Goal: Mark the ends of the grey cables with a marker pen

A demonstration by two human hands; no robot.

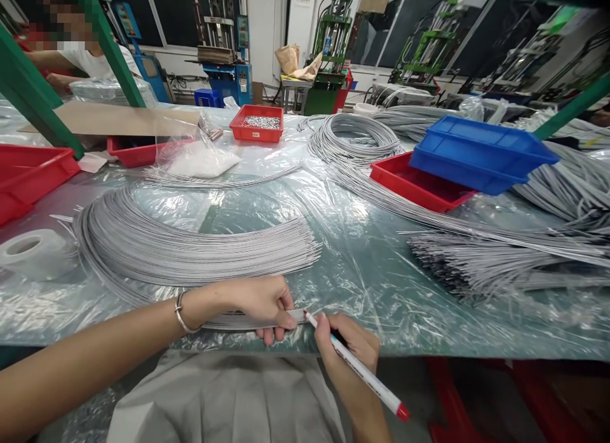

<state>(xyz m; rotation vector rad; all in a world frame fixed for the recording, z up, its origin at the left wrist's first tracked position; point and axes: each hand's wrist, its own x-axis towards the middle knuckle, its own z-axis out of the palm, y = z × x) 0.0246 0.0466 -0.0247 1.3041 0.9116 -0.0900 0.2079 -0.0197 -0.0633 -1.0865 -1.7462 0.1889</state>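
My left hand [260, 302] is closed around a flat bundle of thin grey wires [223, 322] at the table's front edge. Its thumb lies on top near the bundle's right end, where a pale flat piece [299, 315] sticks out. A white marker pen [362, 370] with a red end is gripped in my right hand [350, 341]. The pen's red tip is at the pale piece, though whether it touches cannot be made out. Just beyond my left hand lies a large curved bundle of grey wires [200, 249].
A roll of clear film [35, 252] lies left. Farther back are a red tray [257, 133] of small metal parts, blue trays [476, 152], another red tray [414, 184] and coiled wires [352, 138]. More wire ends [457, 265] lie right. A person [90, 61] sits back left.
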